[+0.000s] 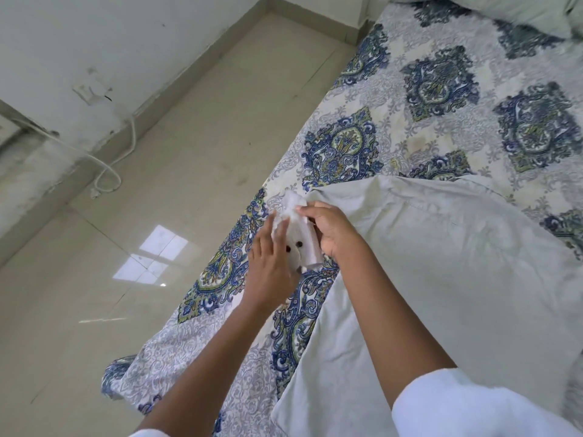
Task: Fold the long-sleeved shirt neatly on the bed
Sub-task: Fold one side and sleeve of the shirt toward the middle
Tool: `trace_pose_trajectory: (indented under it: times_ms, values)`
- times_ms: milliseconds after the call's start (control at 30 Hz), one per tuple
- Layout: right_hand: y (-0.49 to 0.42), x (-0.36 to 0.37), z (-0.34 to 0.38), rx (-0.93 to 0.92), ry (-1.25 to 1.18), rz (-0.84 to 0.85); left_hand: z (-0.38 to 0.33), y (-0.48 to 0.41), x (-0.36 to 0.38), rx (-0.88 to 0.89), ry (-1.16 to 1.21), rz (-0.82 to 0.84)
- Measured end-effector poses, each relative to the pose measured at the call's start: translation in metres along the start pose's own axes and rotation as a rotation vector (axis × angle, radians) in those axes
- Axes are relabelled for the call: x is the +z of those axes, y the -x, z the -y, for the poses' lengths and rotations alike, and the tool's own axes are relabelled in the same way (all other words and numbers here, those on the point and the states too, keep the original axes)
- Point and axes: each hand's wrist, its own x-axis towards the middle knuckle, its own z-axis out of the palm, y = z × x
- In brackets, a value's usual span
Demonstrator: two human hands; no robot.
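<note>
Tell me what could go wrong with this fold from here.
The cuff, pinched by the right hand and touched by the left hand, sits close to the bed edge, so the sleeve might slip toward the floor. The shirt body looks wrinkled; folding over it may press in creases.
</note>
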Motion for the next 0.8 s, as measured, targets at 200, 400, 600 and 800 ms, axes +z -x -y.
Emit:
trace_pose_trajectory:
  times_ms: [200,400,600,800]
  values:
    - [0.024,-0.067,0.046,-0.030,0.007,0.041,-0.071,-0.041,-0.016,0.000,0.147,-0.026]
    - [0.057,-0.166,0.060,0.156,0.349,-0.117,-0.162,-0.024,0.029,-0.165,0.888,0.327]
    - [0.094,-0.219,0.054,0.153,0.410,-0.018,-0.202,-0.003,0.063,-0.235,1.144,0.349]
    - [0.087,-0.197,0.022,0.052,0.237,0.124,-0.147,-0.014,0.073,-1.007,1.442,-0.199]
